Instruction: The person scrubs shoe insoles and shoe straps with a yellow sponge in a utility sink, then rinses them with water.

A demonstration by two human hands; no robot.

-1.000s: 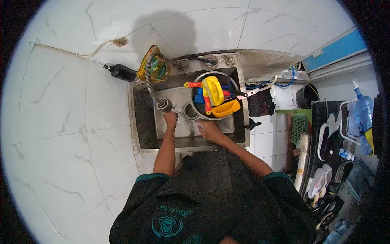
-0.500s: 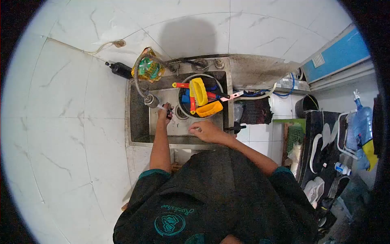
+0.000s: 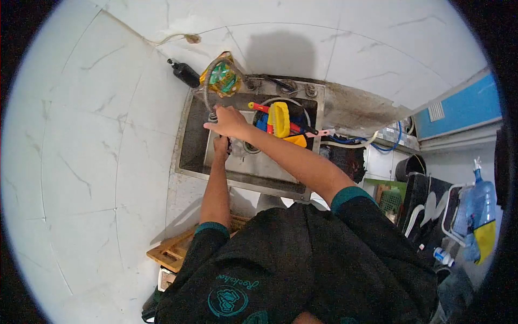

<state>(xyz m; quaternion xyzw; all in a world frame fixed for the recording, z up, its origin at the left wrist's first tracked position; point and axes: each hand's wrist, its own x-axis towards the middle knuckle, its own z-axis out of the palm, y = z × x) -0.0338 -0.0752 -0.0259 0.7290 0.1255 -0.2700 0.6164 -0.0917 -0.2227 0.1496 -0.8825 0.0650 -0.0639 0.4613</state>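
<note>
My right hand (image 3: 231, 123) is at the spray head (image 3: 212, 115) of the flexible faucet (image 3: 206, 86), its thumb and fingers around it. Just below, in the metal sink (image 3: 270, 171), my left hand (image 3: 221, 146) is closed on a small dark object, mostly hidden by the fingers. A round bowl (image 3: 308, 114) in the sink holds several brushes, among them a yellow-headed brush (image 3: 279, 120) with a red handle. A second yellow piece (image 3: 295, 141) lies partly behind my right forearm.
A yellow-green refill pouch (image 3: 224, 79) and a black pump bottle (image 3: 184, 73) stand at the sink's back left corner. Hoses (image 3: 350, 144) run along the right. Farther right are a black bucket (image 3: 410, 167) and a large blue water bottle (image 3: 482, 200).
My right hand has moved left across the sink from beside the bowl to the faucet head. My left hand stays below it with the dark object. The camera view has shifted and tilted.
</note>
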